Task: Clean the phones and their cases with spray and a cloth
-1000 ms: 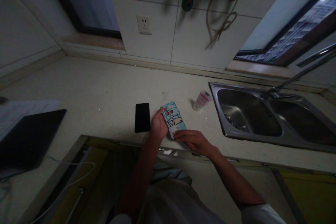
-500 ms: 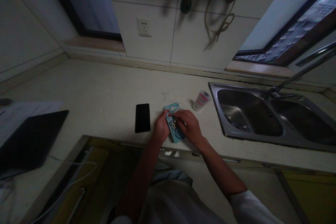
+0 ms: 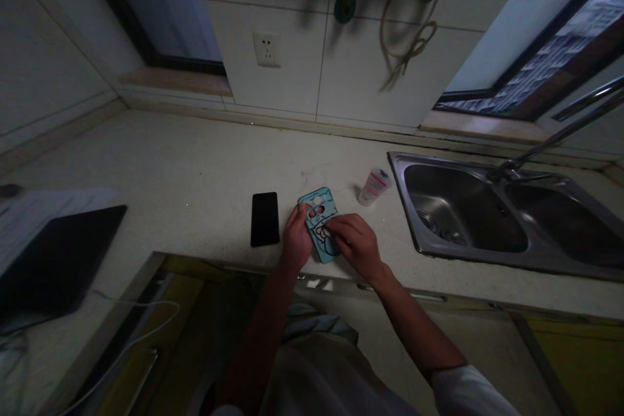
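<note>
My left hand (image 3: pixel 296 239) grips a teal phone case (image 3: pixel 322 197) by its left side, above the front part of the counter. The case carries a black-outlined cartoon drawing, and its camera holes show near the top. Over the drawing, my right hand (image 3: pixel 358 242) is closed in a pinch, fingertips at the case surface. Whatever those fingertips hold, if anything, is too small to make out. A black smartphone (image 3: pixel 264 219) lies flat just left of my left hand. Beyond my right hand is a translucent tube (image 3: pixel 374 186) with pink print.
A steel double sink (image 3: pixel 414 248) with a faucet (image 3: pixel 511 169) is set into the counter (image 3: pixel 195 162) on the right. At left, a dark laptop-like slab (image 3: pixel 58 260) lies by papers (image 3: pixel 58 198) and a white cable (image 3: pixel 146 303). A socket (image 3: pixel 266 49) is on the wall.
My right hand has slid down and slightly right along the case, uncovering the camera holes. The top of the case has shifted a little left with my left hand.
</note>
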Demonstrator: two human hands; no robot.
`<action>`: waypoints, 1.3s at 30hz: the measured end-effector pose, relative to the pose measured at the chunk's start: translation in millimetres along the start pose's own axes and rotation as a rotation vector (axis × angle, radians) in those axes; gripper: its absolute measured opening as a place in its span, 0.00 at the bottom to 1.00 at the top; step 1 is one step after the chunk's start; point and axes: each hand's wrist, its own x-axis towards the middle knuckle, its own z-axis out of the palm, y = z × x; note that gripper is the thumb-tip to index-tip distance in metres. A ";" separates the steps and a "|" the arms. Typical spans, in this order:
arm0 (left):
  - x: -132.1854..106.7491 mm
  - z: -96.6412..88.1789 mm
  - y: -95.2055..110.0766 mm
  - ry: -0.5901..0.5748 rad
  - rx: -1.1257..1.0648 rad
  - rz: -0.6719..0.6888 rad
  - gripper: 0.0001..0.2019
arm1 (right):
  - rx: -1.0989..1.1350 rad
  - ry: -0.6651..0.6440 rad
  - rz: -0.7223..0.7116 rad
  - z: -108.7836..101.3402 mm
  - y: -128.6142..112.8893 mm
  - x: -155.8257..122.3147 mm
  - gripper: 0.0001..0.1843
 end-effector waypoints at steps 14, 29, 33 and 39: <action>-6.2 -4.4 -8.4 0.076 0.136 0.056 0.18 | 0.021 0.106 0.060 -5.2 -7.4 17.4 0.10; -11.7 -2.2 -4.2 0.091 0.070 0.092 0.17 | 0.081 0.068 -0.142 -14.4 -11.3 2.9 0.15; -8.1 -2.4 -8.7 0.052 0.022 0.007 0.17 | 0.033 0.200 -0.019 -12.5 -6.8 6.6 0.14; -4.4 -2.4 -28.4 0.122 0.034 -0.010 0.09 | -0.017 0.130 0.116 7.4 5.7 17.9 0.10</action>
